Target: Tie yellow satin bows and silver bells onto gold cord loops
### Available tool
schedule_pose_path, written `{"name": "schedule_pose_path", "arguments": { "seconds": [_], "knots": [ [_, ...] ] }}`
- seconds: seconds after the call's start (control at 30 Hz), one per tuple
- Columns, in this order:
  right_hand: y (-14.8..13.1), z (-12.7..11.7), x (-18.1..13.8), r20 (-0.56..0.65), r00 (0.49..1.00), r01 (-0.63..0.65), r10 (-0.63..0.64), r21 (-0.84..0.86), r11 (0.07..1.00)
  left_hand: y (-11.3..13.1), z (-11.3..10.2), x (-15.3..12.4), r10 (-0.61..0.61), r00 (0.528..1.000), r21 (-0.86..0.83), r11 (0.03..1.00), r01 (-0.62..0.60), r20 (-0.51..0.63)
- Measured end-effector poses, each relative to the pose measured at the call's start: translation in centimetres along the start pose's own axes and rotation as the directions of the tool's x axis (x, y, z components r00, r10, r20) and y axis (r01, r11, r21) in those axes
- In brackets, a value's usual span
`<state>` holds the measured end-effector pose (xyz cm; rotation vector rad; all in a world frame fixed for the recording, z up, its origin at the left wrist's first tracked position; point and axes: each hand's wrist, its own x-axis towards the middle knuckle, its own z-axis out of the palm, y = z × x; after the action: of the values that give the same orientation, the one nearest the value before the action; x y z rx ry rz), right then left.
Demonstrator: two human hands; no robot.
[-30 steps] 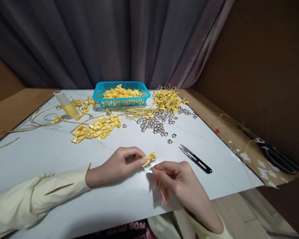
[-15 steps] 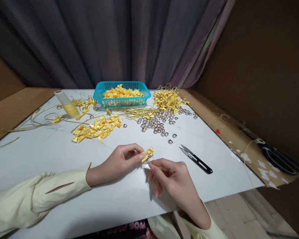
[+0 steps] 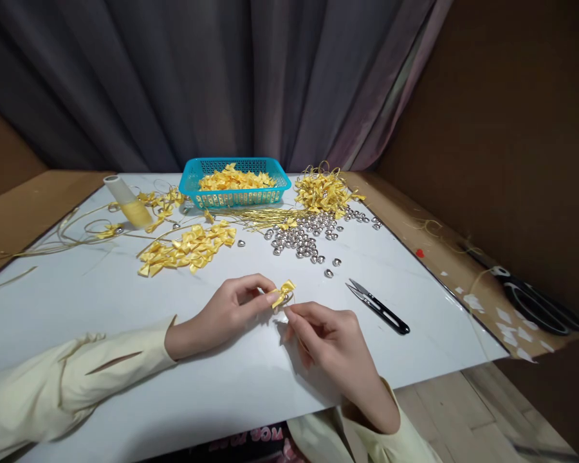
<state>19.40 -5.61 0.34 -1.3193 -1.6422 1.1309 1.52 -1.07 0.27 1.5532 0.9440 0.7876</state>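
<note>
Between thumb and forefinger, my left hand [image 3: 238, 308] pinches a yellow ribbon bow [image 3: 284, 292] just above the white table. My right hand [image 3: 330, 337], closed in a pinch right beside it, holds a thin gold cord [image 3: 293, 299] at the bow's lower right. The cord is fine and partly hidden by my fingers. To the right of my hands lie black thread snips [image 3: 379, 307]. Beyond my hands are loose silver heart-shaped beads [image 3: 296, 241] and a pile of yellow bows [image 3: 188, 249].
A blue plastic basket [image 3: 186, 190] full of yellow bows stands at the back. Gold cords [image 3: 263, 217] lie before it, with a heap of corded bows [image 3: 323, 190] to the right. A tilted translucent bottle [image 3: 128, 200] stands left. Large scissors [image 3: 535, 302] lie at the right edge.
My right hand has shifted slightly left and up, and less cord shows below its fingers. The left hand still pinches the bow, which has turned slightly.
</note>
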Motion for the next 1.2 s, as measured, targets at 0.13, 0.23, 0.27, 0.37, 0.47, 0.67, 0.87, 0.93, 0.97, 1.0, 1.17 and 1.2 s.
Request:
{"name": "schedule_pose_path", "arguments": {
  "seconds": [0.13, 0.23, 0.27, 0.37, 0.47, 0.67, 0.87, 0.93, 0.97, 1.0, 1.17, 1.2],
  "knots": [
    [0.24, 0.05, 0.04, -0.041, 0.993, 0.105, -0.112, -0.147, 0.984, 0.08, -0.1, 0.16, -0.022, 0.999, -0.084, 0.996, 0.024, 0.032],
    [0.16, -0.07, 0.09, -0.031, 0.995, 0.086, -0.091, -0.14, 0.986, 0.02, -0.14, 0.16, 0.001, 0.999, -0.07, 0.998, 0.002, 0.04],
    [0.12, -0.13, 0.1, -0.018, 0.998, 0.061, -0.064, -0.111, 0.992, -0.02, -0.14, 0.13, 0.012, 0.999, -0.059, 0.998, -0.009, 0.042],
    [0.06, -0.33, 0.08, 0.034, 0.999, -0.015, 0.014, 0.008, 1.0, -0.11, -0.14, 0.06, 0.035, 0.998, -0.04, 0.999, -0.033, 0.057],
    [0.16, -0.42, 0.03, 0.071, 0.996, -0.052, 0.045, 0.091, 0.995, -0.16, -0.15, 0.08, 0.047, 0.997, -0.03, 0.999, -0.045, 0.064],
    [-0.05, -0.54, 0.02, 0.118, 0.988, -0.123, 0.101, 0.194, 0.973, -0.28, -0.05, 0.02, 0.065, 0.995, 0.021, 0.998, -0.066, 0.072],
    [-0.3, -0.92, 0.23, 0.195, 0.963, -0.243, 0.187, 0.323, 0.915, -0.39, 0.29, -0.52, 0.205, 0.978, 0.218, 0.953, -0.211, 0.048],
    [-0.26, -0.92, 0.24, 0.201, 0.962, -0.243, 0.183, 0.336, 0.91, -0.41, 0.29, -0.56, 0.208, 0.977, 0.211, 0.954, -0.213, 0.046],
    [-0.24, -0.9, 0.23, 0.199, 0.965, -0.234, 0.174, 0.338, 0.912, -0.41, 0.27, -0.54, 0.188, 0.981, 0.183, 0.964, -0.193, 0.043],
    [-0.23, -0.85, 0.21, 0.191, 0.968, -0.221, 0.163, 0.338, 0.915, -0.38, 0.23, -0.5, 0.158, 0.987, 0.14, 0.977, -0.163, 0.042],
    [-0.23, -0.53, 0.07, 0.135, 0.987, -0.129, 0.092, 0.293, 0.947, -0.16, 0.01, -0.39, 0.052, 0.998, -0.087, 0.995, -0.049, 0.035],
    [-0.23, -0.46, 0.06, 0.123, 0.989, -0.109, 0.077, 0.279, 0.954, -0.17, -0.04, -0.38, 0.043, 0.999, -0.116, 0.993, -0.039, 0.032]
  ]
}}
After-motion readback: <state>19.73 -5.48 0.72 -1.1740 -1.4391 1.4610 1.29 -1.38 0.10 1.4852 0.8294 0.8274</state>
